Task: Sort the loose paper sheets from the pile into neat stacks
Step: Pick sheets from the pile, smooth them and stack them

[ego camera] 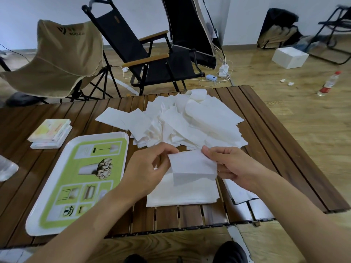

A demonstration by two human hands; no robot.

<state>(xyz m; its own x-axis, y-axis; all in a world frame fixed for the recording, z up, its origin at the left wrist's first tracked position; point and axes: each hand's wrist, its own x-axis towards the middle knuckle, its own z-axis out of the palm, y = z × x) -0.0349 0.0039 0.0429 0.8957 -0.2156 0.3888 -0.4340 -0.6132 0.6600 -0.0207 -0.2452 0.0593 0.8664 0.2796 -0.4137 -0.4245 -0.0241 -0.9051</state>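
white sheet (191, 166) pinched by left hand (148, 171) and right hand (233, 166), pile (190, 122) behind, tray (106, 134) beside

Only thing I can actually read is "WATER CL…" under a logo, on the back of the tan camp chair (62, 52) at far left. The print on the packets (50, 134) and on the bottle label (327, 87) is way too blurry.

Loose pile of paper sheets (193, 118), folded paper sheet (193, 168) and neat paper stack (182, 196) were plain white; slatted wooden table (275, 139) was dark brown; rectangular plastic tray (103, 134) had a white rim and lime-green, picture-printed panel.
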